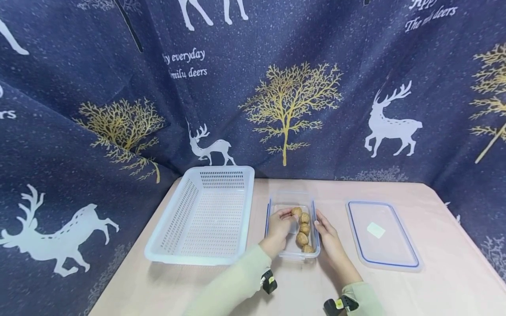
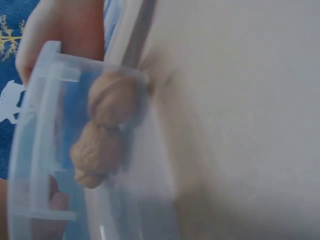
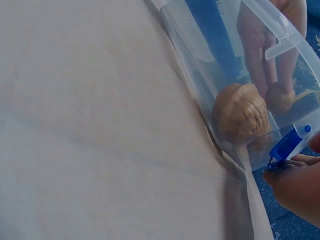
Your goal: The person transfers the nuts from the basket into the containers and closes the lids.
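Observation:
A clear plastic food box (image 1: 298, 254) stands lidless on the table, with several walnuts (image 1: 302, 239) in a row along its right side. My left hand (image 1: 278, 230) reaches into the box and pinches a walnut (image 1: 296, 212) at the far end of that row. In the right wrist view, the left fingers (image 3: 257, 55) show through the clear wall with this walnut below them. At the box's right side, my right hand (image 1: 330, 239) holds the wall by a blue-edged latch (image 3: 290, 145), thumb near the rim.
Left of the box stands a white perforated plastic basket (image 1: 247, 210). To the right, a clear lid (image 1: 383, 252) with a blue seal and a pale sticker lies flat. A dark blue deer-print cloth (image 1: 316, 162) hangs behind the pink-covered table (image 1: 446, 245).

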